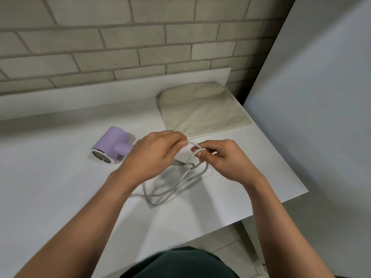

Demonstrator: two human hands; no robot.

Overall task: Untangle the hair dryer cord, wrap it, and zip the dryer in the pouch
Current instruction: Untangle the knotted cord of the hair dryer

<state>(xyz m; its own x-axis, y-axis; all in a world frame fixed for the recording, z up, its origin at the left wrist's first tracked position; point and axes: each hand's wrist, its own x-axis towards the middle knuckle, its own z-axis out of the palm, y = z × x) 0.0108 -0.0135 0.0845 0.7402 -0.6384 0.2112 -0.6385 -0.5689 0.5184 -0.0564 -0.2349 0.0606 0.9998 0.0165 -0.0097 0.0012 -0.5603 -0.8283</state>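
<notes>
A lilac hair dryer [112,144] lies on its side on the white table [50,187], its metal grille facing me. Its grey cord [176,185] runs right into a tangle of loops with a knot near the middle. My left hand [152,155] pinches a strand of the cord just above the table. My right hand [220,159] pinches a loop of the same cord close beside it. A flat beige pouch [202,109] lies behind the hands at the back right of the table. The dryer's handle end is hidden behind my left hand.
A brick wall [120,43] rises right behind the table. A tall white panel [311,97] stands at the right. The table's right edge runs diagonally just right of my right hand, with tiled floor [230,247] below.
</notes>
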